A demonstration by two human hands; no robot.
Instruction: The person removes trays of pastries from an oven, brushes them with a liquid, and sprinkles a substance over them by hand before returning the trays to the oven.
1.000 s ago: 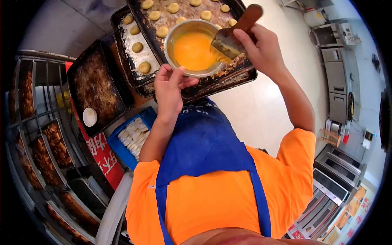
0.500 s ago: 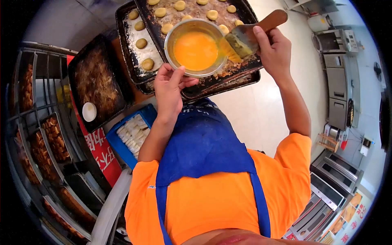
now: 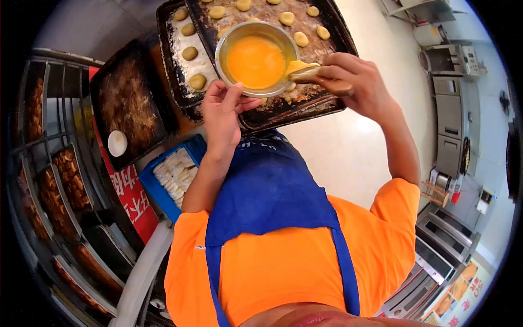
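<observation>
Bakery kitchen fills the view, with a pale tiled floor [image 3: 354, 147] under the person and steel ovens [image 3: 449, 125] along the right wall. At the top centre, a steel bowl [image 3: 256, 57] of orange beaten egg sits over the near edge of a dark baking tray [image 3: 327, 106], its rim partly hiding some of the dough rounds [image 3: 300, 38] spaced across that tray. The left hand [image 3: 220, 117] holds the bowl from below, thumb and fingers curled up against its near rim. The right hand [image 3: 354, 82] is closed around the handle of a pastry brush [image 3: 305, 70], whose egg-wet yellow bristles lie across the bowl's right rim; the handle is mostly hidden inside the fist, so its exact shape is hard to make out. Just left of this tray, a second tray [image 3: 174, 92] with a floury white patch carries a few more rounds. Further left lies a third, crusted tray [image 3: 128, 103] with a small white dish [image 3: 117, 143] resting on its near corner. Below that, beside the blue apron [image 3: 267, 185], a blue crate [image 3: 158, 191] holds pale stacked pieces, next to a red sign [image 3: 133, 201]. A metal rack [image 3: 54, 185] at the far left holds trays of browned baked goods.
</observation>
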